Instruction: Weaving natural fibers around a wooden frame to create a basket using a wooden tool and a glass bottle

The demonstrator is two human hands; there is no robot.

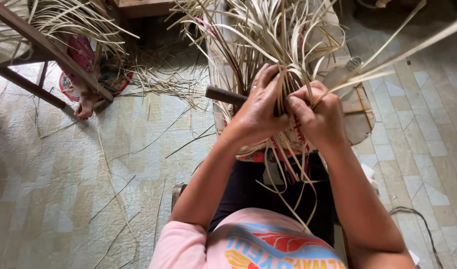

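A bundle of pale bamboo strips (268, 35) fans upward from a partly woven piece with red strips (293, 144) that rests on my lap. My left hand (258, 107) grips the strips from the left side, fingers curled around them. My right hand (320, 114) pinches strips just to the right, touching the left hand. A dark wooden handle (223, 94) sticks out to the left from behind my left hand; what it belongs to is hidden.
Loose strips (114, 189) lie scattered over the patterned floor. A wooden frame (44, 50) stands at upper left with another person's foot (85, 104) beneath it. A wooden box or bench (360, 107) sits behind the bundle. A cable (418, 214) lies at lower right.
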